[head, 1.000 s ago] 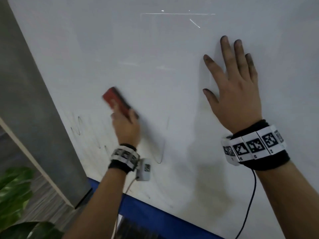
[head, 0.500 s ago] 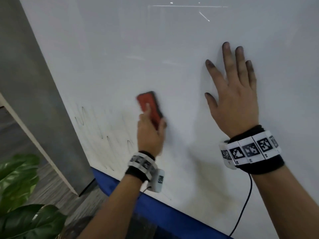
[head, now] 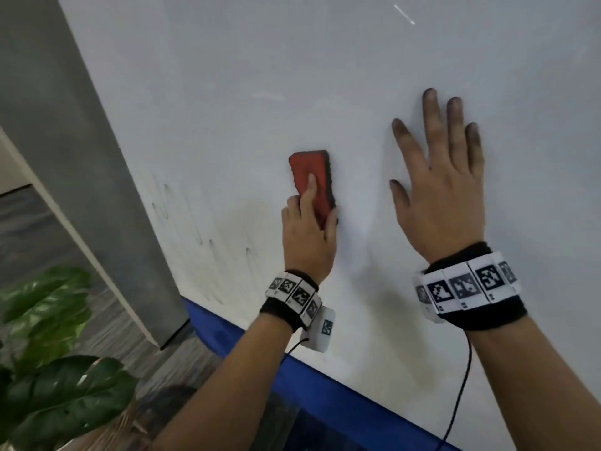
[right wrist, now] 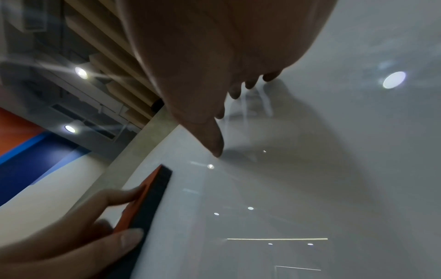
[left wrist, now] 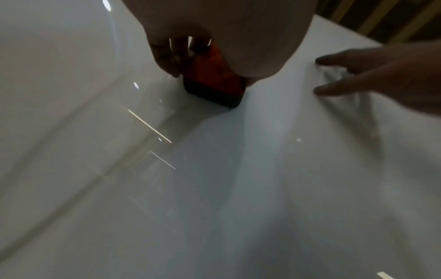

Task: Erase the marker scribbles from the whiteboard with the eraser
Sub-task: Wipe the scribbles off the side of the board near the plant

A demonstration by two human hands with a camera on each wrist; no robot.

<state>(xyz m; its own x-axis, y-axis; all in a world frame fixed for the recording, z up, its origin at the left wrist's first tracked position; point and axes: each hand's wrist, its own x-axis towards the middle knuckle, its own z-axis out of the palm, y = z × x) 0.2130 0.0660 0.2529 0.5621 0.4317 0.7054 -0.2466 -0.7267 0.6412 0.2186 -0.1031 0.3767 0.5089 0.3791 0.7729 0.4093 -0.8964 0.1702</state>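
A red eraser (head: 313, 181) with a dark felt face lies flat against the whiteboard (head: 325, 76). My left hand (head: 307, 236) grips it from below, thumb on its right edge and a finger along its back. The eraser (left wrist: 212, 77) and those fingers also show in the left wrist view; in the right wrist view the eraser (right wrist: 145, 202) appears edge-on. Faint black marker scribbles (head: 201, 222) sit on the board's lower left, left of the eraser. My right hand (head: 439, 190) lies flat on the board to the eraser's right, with fingers spread and fingertips smudged dark.
A grey pillar (head: 81, 157) borders the board on the left. A blue strip (head: 292, 375) runs along the board's lower edge. A green plant (head: 55, 369) stands at the lower left. Thin cables hang from both wristbands.
My left hand has swept the eraser to the right across the board, away from the scribbles and nearer my right hand. A long marker stroke near the middle is gone. The right hand stays flat.
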